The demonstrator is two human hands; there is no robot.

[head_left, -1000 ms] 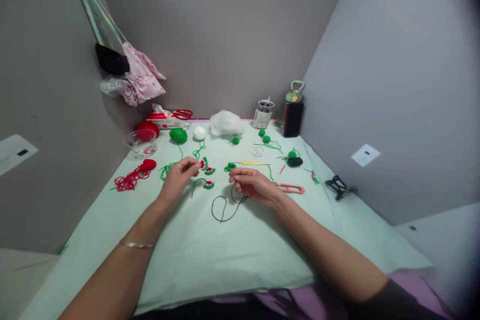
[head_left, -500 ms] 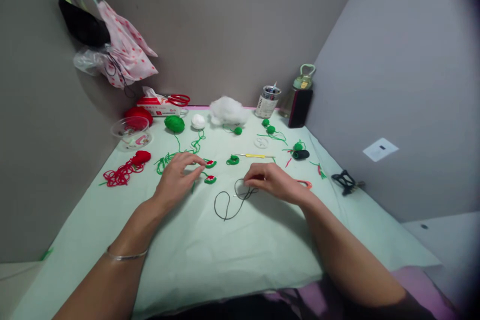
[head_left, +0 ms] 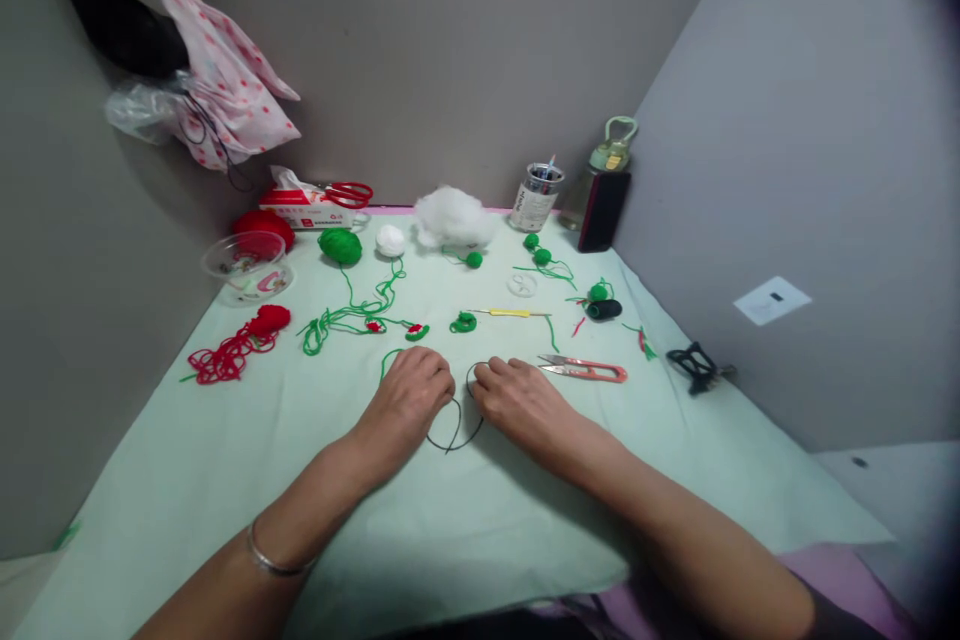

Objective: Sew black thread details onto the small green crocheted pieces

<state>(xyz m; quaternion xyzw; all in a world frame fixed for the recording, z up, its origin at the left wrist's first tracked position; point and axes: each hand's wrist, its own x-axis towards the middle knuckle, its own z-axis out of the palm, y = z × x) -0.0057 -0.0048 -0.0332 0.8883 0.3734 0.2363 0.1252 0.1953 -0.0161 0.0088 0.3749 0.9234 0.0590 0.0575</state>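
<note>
My left hand point(head_left: 412, 390) is closed in a pinch, its fingertips turned inward. A green yarn tail point(head_left: 387, 360) comes out behind it, and the small red-and-green crochet piece in its fingers is hidden by the hand. Opposite it, my right hand point(head_left: 517, 405) is closed on a black thread point(head_left: 469, 442), which loops down between both hands; any needle is hidden. Two more red-and-green crochet pieces lie beyond my left hand, one a crochet piece point(head_left: 417, 331) nearest it. Orange thread snips point(head_left: 592, 371) lie beside my right hand.
Behind the hands are a yellow crochet hook point(head_left: 510, 313), a green crochet piece point(head_left: 463, 322) and green yarn point(head_left: 319, 330). Red yarn point(head_left: 225, 360) lies left. White stuffing point(head_left: 452, 218), a pen can point(head_left: 537, 198) and a phone point(head_left: 604, 210) stand at the back. A black thread spool point(head_left: 604, 310) lies right.
My left hand has moved right and nearer, closing, and the nearer crochet piece has gone from sight. My right hand has shifted slightly left, uncovering the snips. The view has turned slightly.
</note>
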